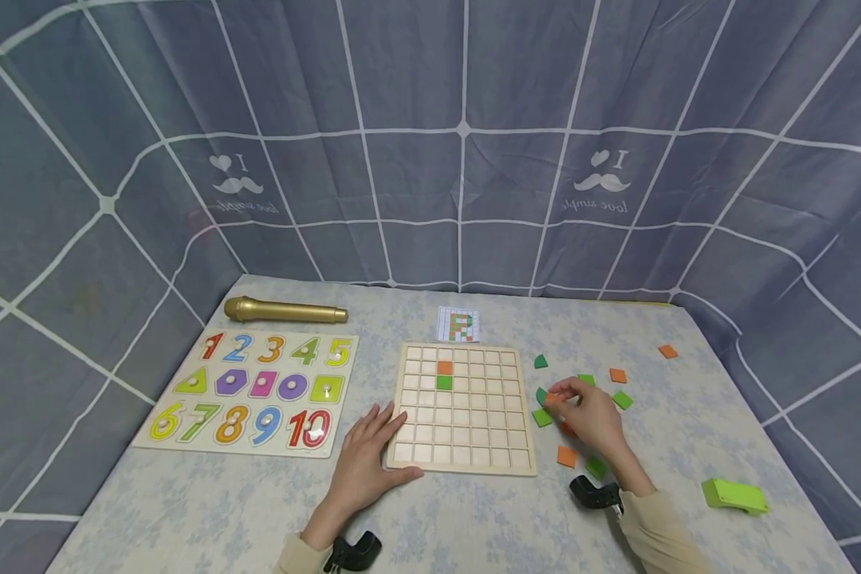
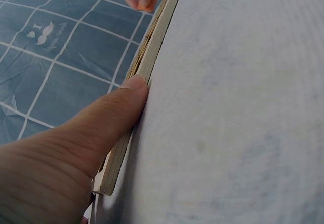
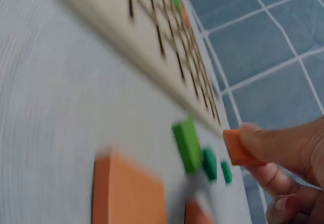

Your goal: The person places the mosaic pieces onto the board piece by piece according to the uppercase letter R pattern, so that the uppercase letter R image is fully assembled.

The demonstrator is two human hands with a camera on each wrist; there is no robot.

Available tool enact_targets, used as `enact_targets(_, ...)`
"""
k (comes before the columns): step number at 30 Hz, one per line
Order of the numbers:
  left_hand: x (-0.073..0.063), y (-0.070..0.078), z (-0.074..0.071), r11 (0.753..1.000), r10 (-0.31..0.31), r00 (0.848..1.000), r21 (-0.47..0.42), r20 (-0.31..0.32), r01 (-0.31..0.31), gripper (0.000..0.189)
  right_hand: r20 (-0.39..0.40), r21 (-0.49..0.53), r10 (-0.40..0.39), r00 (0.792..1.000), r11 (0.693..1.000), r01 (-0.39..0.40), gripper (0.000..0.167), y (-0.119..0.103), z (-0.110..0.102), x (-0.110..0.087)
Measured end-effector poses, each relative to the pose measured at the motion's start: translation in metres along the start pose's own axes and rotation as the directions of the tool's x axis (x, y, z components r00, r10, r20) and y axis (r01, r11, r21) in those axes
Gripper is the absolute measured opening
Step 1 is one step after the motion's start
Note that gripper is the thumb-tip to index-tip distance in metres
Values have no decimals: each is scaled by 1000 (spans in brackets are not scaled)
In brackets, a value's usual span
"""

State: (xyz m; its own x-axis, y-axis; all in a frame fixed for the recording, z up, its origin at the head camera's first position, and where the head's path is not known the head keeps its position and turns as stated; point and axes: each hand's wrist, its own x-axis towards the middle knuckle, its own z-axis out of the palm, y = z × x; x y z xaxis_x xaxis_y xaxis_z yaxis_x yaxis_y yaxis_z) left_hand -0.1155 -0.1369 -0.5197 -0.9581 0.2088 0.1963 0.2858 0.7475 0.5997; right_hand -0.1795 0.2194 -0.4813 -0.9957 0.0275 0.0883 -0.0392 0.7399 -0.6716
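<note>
A wooden grid board [image 1: 473,456] lies flat, with an orange square tile [image 1: 445,367] and a green square tile [image 1: 444,383] in neighbouring cells of one column. My left hand [image 1: 362,464] touches the board's lower left corner, fingers spread along its left side. In the left wrist view the thumb [image 2: 109,112] rests against the front edge. To the right of the board, my right hand [image 1: 594,416] pinches another orange tile [image 3: 234,147] between thumb and fingers, above loose tiles. Close by lie a green tile [image 1: 542,418] and an orange tile [image 1: 566,456].
Behind the board lies a small pattern card [image 1: 458,324]. A number and shape puzzle board [image 1: 247,367] is on the left, with a gold microphone [image 1: 287,311] beyond it. Several loose tiles, including an orange one [image 1: 668,351], and a bright green object [image 1: 735,496] occupy the right side.
</note>
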Motion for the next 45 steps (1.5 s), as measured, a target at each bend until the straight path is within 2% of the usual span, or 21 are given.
enact_targets(4,1,0,0,1000,5,1000,1,-9,-5,87,4,81,-47,999,996,47,20,-16,9,3)
enact_targets(9,1,0,1,1000,4,1000,5,-3,-4,87,39,141,-97,994,986,91,19,-39,29,9)
enact_targets(15,0,0,1,1000,4,1000,11,-6,-3,87,107,194,-195,975,966,172,17,-63,55,17)
enact_targets(20,0,1,1,1000,5,1000,17,-5,-5,87,146,163,-253,957,960,229,11,-78,73,22)
enact_targets(27,0,2,0,1000,9,1000,6,-5,-9,85,177,127,-253,951,964,233,8,-94,87,24)
enact_targets(36,0,2,-2,1000,6,1000,-2,-2,-6,85,199,63,-280,939,960,273,5,-98,93,27)
enact_targets(45,0,1,-2,1000,9,1000,-1,-4,-9,85,202,-38,-279,939,956,293,6,-101,94,30)
